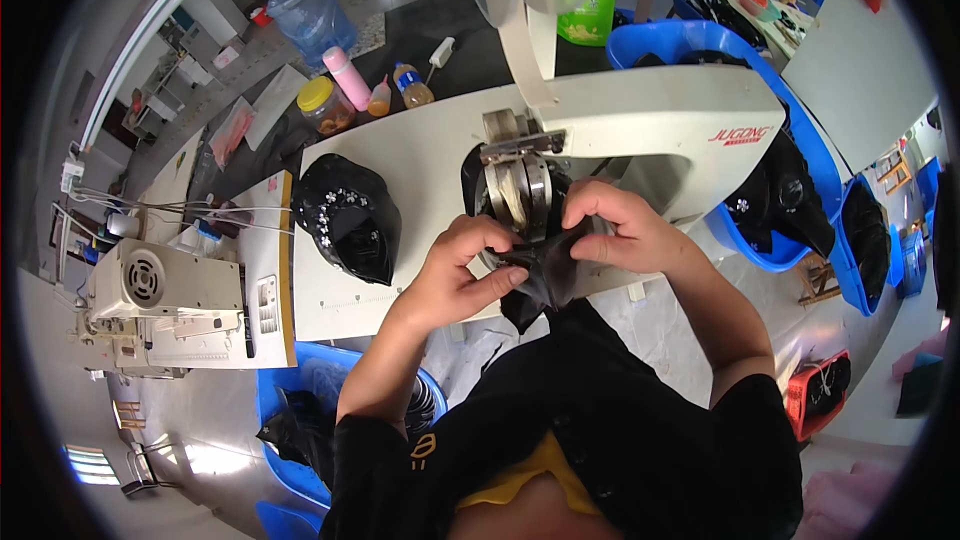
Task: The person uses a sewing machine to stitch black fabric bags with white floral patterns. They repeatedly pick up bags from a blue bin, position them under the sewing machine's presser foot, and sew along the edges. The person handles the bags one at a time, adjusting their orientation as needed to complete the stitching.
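My left hand (462, 272) is closed on the left side of a dark, glossy, leather-like piece (548, 278), thumb against the fingers. On its other side my right hand (622, 230) pinches the same piece between thumb and fingers. The piece lies right under and in front of the round metal wheel (536, 198) of a cream-white industrial machine (680, 105); where it meets the wheel is partly hidden. One end droops over the table's front edge. To the left, a black leather-like piece with white flower decorations (345, 220) rests on the white tabletop (425, 165).
A cream sewing machine (165, 275) stands at left. Blue tubs (800, 250) holding black pieces sit at right, another blue tub (272, 375) below left. Behind the table are a yellow-lidded jar (325, 108), a pink flask (346, 78), bottles and a large water jug (312, 15).
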